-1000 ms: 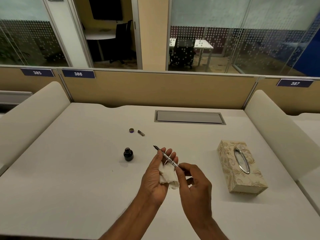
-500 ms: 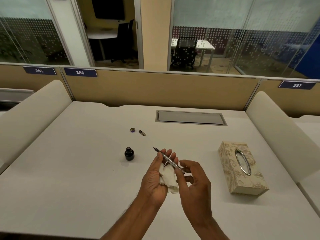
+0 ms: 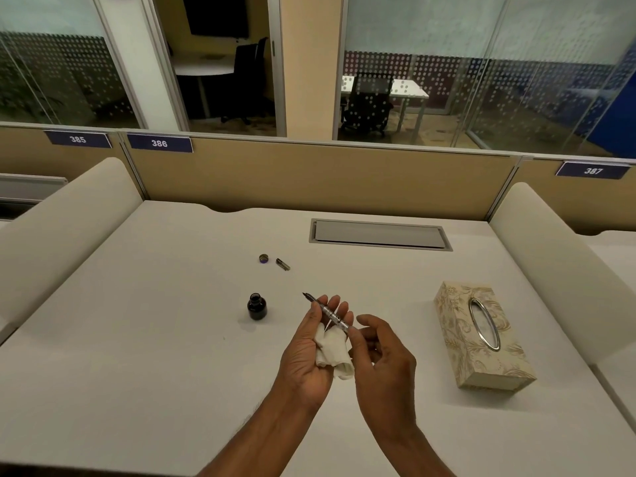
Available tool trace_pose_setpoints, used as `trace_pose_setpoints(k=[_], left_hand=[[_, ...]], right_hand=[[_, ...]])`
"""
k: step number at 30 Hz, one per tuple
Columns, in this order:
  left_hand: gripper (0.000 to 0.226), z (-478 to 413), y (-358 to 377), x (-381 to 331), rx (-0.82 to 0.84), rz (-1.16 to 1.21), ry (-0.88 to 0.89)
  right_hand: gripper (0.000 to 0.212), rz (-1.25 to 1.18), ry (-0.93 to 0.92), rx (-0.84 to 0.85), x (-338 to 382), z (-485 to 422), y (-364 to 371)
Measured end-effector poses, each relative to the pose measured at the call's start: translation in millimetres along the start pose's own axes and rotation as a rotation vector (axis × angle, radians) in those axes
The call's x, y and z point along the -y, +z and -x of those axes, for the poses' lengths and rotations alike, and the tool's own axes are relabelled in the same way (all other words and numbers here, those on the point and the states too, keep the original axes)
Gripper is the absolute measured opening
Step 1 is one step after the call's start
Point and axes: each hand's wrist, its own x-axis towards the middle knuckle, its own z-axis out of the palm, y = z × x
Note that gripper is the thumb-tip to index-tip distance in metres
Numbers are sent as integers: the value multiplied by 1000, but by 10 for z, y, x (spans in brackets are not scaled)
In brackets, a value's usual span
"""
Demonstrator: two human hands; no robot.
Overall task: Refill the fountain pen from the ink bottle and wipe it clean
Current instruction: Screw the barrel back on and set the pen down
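While uncapped ink bottle [image 3: 256,306] holds dark ink, hands pinch pen [image 3: 329,313], tissue [image 3: 334,351]

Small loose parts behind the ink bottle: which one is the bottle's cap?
The round one on the left, squat with a purple inside. The piece to its right is a slim, elongated metal part lying on its side.

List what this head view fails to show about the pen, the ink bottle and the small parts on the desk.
- Clear-barrelled fountain pen: ink level too small to read; rear end hidden by right hand.
- Crumpled white tissue: stains unclear, partly covered by left hand.
- Small dark glass ink bottle: fill level unreadable through dark glass.
- Round cap and short metal piece: too small to identify.
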Motion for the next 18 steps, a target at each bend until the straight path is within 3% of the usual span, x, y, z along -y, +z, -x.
trace_pose_setpoints(k=[7, 14, 18], left_hand=[[38, 24, 51, -22, -16, -4, 19], [43, -5, 59, -44, -21, -6, 5], [40, 3, 71, -39, -22, 1, -3]], right_hand=[[21, 33, -1, 16, -9, 47, -22], [9, 67, -52, 25, 10, -9, -16], [23, 54, -101, 25, -9, -32, -43]])
